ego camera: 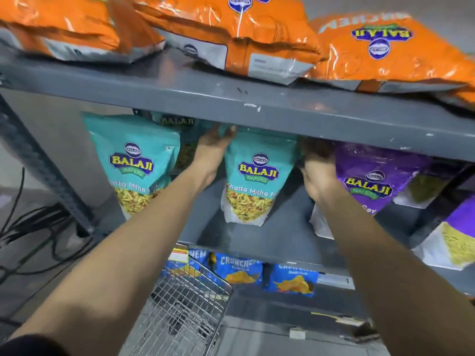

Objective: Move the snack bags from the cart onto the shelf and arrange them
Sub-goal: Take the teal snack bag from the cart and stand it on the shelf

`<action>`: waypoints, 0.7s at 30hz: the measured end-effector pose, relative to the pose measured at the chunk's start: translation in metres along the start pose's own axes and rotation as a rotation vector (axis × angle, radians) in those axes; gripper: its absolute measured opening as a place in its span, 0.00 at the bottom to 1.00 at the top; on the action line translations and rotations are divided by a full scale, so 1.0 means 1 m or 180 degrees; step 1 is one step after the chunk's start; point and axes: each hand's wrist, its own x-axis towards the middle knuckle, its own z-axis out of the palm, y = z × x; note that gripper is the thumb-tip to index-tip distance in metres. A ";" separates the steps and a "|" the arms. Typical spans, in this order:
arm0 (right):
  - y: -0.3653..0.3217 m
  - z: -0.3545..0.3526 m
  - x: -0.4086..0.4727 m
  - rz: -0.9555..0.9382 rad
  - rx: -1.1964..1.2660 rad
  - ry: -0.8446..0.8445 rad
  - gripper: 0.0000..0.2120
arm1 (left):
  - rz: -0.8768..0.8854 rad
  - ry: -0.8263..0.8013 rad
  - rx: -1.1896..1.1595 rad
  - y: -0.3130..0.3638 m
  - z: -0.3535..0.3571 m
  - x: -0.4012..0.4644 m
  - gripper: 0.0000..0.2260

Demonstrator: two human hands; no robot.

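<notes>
A teal snack bag [253, 181] stands upright on the grey middle shelf [282, 235]. My left hand [213, 150] grips its top left corner, fingers curled over the upper edge under the shelf above. My right hand [317, 170] holds its right side, between it and a purple snack bag [370, 181]. A second teal bag [132, 163] stands upright to the left. The wire cart [185, 307] sits below my arms, and I see no bags in the part that shows.
Several orange bags [239, 34] lie flat on the top shelf. More purple bags [452, 240] lean at the right. Blue bags [290, 278] stand on the lowest shelf. Black cables [33, 227] hang at the left beside the shelf upright [48, 170].
</notes>
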 end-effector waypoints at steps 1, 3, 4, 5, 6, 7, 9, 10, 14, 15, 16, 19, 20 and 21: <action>0.007 -0.005 0.000 0.0033 -0.0134 -0.0124 0.17 | -0.0094 -0.0044 -0.0037 -0.009 -0.004 -0.004 0.29; 0.030 -0.020 -0.002 0.0268 -0.0515 -0.0511 0.22 | -0.0384 -0.0099 0.0077 -0.032 -0.017 -0.016 0.42; 0.044 -0.027 -0.005 0.0456 -0.0755 -0.0761 0.23 | -0.0538 -0.0150 0.0237 -0.046 -0.025 -0.022 0.48; 0.060 -0.035 -0.007 0.0622 -0.1036 -0.1031 0.24 | -0.0699 -0.0266 0.0433 -0.060 -0.032 -0.028 0.51; 0.076 -0.042 -0.009 0.0762 -0.1297 -0.1274 0.27 | -0.0839 -0.0448 0.0639 -0.074 -0.038 -0.033 0.53; 0.091 -0.047 -0.010 0.0873 -0.1596 -0.1485 0.31 | -0.0944 -0.0662 0.0819 -0.087 -0.043 -0.037 0.54; 0.120 -0.053 -0.013 0.1053 -0.2006 -0.1731 0.37 | -0.1078 -0.0956 0.1015 -0.107 -0.044 -0.044 0.50; 0.131 -0.053 -0.016 0.1058 -0.2121 -0.1742 0.38 | -0.1097 -0.0990 0.1053 -0.114 -0.043 -0.048 0.46; 0.154 -0.055 -0.027 0.0885 -0.2237 -0.1582 0.44 | -0.1021 -0.0802 0.0972 -0.126 -0.048 -0.064 0.35; 0.155 -0.055 -0.031 0.0835 -0.2270 -0.1600 0.44 | -0.1000 -0.0791 0.0954 -0.127 -0.052 -0.068 0.33; 0.156 -0.056 -0.034 0.0787 -0.2301 -0.1616 0.44 | -0.0994 -0.0793 0.0953 -0.128 -0.056 -0.072 0.32; 0.157 -0.056 -0.046 0.0705 -0.2352 -0.1631 0.44 | -0.0986 -0.0804 0.0951 -0.128 -0.067 -0.081 0.32; 0.158 -0.056 -0.049 0.0670 -0.2366 -0.1629 0.43 | -0.0995 -0.0816 0.0940 -0.128 -0.069 -0.083 0.32; 0.159 -0.055 -0.052 0.0640 -0.2369 -0.1620 0.42 | -0.1000 -0.0825 0.0931 -0.127 -0.071 -0.083 0.33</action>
